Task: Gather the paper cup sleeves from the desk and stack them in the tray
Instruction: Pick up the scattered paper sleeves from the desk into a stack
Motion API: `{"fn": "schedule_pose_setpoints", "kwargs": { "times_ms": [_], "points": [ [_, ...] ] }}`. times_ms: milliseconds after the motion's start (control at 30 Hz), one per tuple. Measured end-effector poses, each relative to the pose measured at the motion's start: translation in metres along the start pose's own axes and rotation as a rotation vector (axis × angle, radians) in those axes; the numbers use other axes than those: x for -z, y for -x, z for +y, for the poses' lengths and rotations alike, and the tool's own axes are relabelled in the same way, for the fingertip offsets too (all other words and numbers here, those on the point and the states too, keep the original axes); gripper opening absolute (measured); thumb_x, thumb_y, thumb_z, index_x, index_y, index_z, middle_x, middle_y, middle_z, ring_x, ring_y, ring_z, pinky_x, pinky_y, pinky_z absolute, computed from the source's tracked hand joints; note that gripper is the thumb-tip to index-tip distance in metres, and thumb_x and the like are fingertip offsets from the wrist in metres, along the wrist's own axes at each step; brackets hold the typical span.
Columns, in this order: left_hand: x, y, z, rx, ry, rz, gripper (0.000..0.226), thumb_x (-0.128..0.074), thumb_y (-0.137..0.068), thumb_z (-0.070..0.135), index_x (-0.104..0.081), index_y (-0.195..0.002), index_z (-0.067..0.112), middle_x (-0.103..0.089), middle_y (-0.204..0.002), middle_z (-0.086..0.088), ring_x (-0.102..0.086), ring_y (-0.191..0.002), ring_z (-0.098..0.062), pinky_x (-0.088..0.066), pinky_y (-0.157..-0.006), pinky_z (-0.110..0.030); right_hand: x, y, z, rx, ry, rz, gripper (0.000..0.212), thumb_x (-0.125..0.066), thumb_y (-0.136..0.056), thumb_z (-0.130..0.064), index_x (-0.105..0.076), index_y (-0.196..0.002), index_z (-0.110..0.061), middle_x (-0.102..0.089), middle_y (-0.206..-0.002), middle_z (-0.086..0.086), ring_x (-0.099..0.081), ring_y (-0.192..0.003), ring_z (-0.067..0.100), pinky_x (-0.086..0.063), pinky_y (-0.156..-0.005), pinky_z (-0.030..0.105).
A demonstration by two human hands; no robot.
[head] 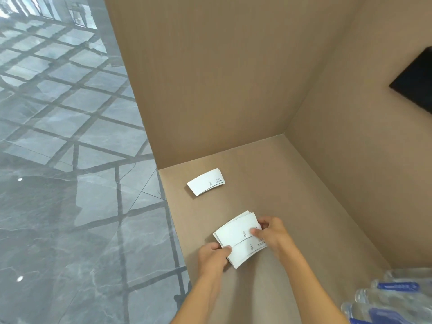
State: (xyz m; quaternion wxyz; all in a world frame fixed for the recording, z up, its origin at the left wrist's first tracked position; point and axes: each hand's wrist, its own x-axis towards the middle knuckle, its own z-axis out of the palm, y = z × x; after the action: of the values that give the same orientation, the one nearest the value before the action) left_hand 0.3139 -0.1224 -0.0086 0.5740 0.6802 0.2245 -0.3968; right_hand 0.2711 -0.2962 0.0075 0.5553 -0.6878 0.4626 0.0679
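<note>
Nearest, the left hand point(214, 256) and right hand point(268, 231) both pinch a fanned bundle of white cup sleeves point(240, 239) (small print facing up) just above the brown desk point(292, 206). Farther back, well apart, one lone sleeve point(205, 182) lies flat near the desk's left edge.

Flat white paper cup sleeves point(240, 239), small black print; lone white sleeve point(205, 181) same. Plain tan cardboard-like desk surface point(268, 183). Grey marbled floor tiles point(70, 183), dark grid lines. Clear bottles point(392, 298), blue labels.
</note>
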Motion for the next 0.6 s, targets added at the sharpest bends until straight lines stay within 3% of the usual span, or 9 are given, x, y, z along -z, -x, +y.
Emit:
{"fn": "schedule_pose_setpoints", "kwargs": {
  "times_ms": [100, 233, 333, 400, 600],
  "points": [
    [-0.006, 0.012, -0.002, -0.039, -0.056, -0.18, 0.004, -0.07, -0.082, 0.001, -0.068, -0.08, 0.003, -0.071, -0.063, 0.0, -0.057, -0.05, -0.012, -0.046, -0.054, -0.023, 0.025, 0.037, 0.022, -0.024, -0.137, 0.047, 0.008, -0.07, -0.085, -0.003, -0.07, -0.087, -0.01, -0.072, -0.086, 0.009, -0.066, -0.074, 0.022, -0.052, -0.07, 0.033],
    [-0.025, 0.038, -0.007, -0.131, -0.174, -0.357, 0.005, -0.071, -0.082, 0.002, -0.066, -0.08, 0.004, -0.067, -0.066, -0.005, -0.06, -0.049, -0.011, -0.045, -0.047, -0.021, 0.05, 0.093, 0.066, -0.042, -0.325, 0.149, 0.011, -0.066, -0.09, -0.003, -0.065, -0.099, 0.003, -0.073, -0.103, 0.026, -0.069, -0.084, 0.03, -0.054, -0.081, 0.044],
    [-0.043, 0.067, -0.02, -0.14, -0.252, -0.468, 0.002, -0.071, -0.079, 0.002, -0.069, -0.08, 0.003, -0.074, -0.075, -0.012, -0.068, -0.065, -0.024, -0.051, -0.064, -0.033, 0.06, 0.142, 0.106, -0.074, -0.462, 0.272, 0.017, -0.068, -0.089, -0.005, -0.064, -0.102, 0.005, -0.073, -0.106, 0.028, -0.071, -0.086, 0.033, -0.056, -0.084, 0.052],
    [-0.055, 0.088, -0.035, -0.153, -0.336, -0.563, 0.002, -0.071, -0.077, 0.003, -0.07, -0.078, 0.004, -0.075, -0.077, -0.013, -0.069, -0.067, -0.026, -0.05, -0.067, -0.037, 0.064, 0.177, 0.135, -0.086, -0.587, 0.366, 0.014, -0.069, -0.088, -0.003, -0.066, -0.1, 0.004, -0.073, -0.104, 0.03, -0.071, -0.085, 0.034, -0.055, -0.086, 0.056],
    [-0.077, 0.144, -0.103, -0.141, -0.606, -0.734, 0.009, -0.072, -0.08, 0.001, -0.071, -0.075, 0.009, -0.078, -0.07, -0.007, -0.071, -0.057, -0.018, -0.054, -0.058, -0.027, 0.057, 0.277, 0.216, -0.118, -0.891, 0.568, 0.008, -0.064, -0.09, 0.003, -0.07, -0.096, 0.004, -0.075, -0.102, 0.028, -0.074, -0.077, 0.029, -0.058, -0.068, 0.036]
  ]
}}
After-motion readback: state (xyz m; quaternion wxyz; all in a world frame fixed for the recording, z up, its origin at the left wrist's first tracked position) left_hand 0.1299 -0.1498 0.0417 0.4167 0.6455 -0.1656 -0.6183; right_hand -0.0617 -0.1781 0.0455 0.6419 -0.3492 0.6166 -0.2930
